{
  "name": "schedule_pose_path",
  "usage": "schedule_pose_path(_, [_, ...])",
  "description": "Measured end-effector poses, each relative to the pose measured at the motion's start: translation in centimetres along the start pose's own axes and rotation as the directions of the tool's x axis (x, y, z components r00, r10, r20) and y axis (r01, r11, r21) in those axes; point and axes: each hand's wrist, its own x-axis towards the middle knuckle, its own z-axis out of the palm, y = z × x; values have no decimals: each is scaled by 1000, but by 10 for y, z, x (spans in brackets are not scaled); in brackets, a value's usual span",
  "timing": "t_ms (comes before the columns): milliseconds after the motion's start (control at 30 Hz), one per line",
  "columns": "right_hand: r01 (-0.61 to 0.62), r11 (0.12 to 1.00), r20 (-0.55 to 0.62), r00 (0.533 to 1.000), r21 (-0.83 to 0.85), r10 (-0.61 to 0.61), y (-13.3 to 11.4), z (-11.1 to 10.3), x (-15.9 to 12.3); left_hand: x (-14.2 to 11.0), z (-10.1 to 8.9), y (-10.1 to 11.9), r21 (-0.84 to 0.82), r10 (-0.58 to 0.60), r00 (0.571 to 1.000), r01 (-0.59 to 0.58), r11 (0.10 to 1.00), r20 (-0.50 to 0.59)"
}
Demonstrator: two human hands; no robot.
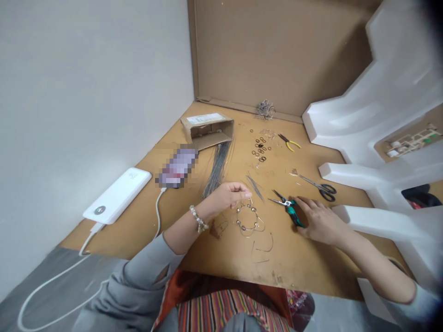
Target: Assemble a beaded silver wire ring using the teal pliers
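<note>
My left hand (233, 196) pinches a thin wire at the top of a beaded wire ring (238, 221). Clear round beads sit spaced around the ring, and loose wire ends curve off it. My right hand (320, 221) has its fingers round the handles of green-handled needle-nose pliers (292, 213), whose jaws are spread and point left toward the ring. Part of the handles is hidden under the fingers. A few bent wire pieces (268, 249) lie on the table just below the ring. Short straight wires (255, 186) lie above it.
Long wires (218, 170) lie before an open cardboard box (211, 138). Dark rings (261, 147), yellow-handled pliers (290, 144), and a wire tangle (265, 109) are farther back. Scissors (321, 186) lie right, near white foam (346, 173). A phone (178, 167) and white power bank (119, 193) are left.
</note>
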Motion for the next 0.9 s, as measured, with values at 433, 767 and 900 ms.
schedule_pose_path(433, [167,963,-329,916,-209,-230,-13,-26,6,1,-2,-4,-215,7,994,17,976,111])
schedule_pose_path(767, [289,864,-537,689,-412,-486,-23,-55,28,-2,-2,-3,-212,-20,984,58,976,179])
schedule_pose_path(900, [308,846,-522,679,-435,-516,-26,-59,30,-1,-2,-3,-203,-18,983,55,978,182])
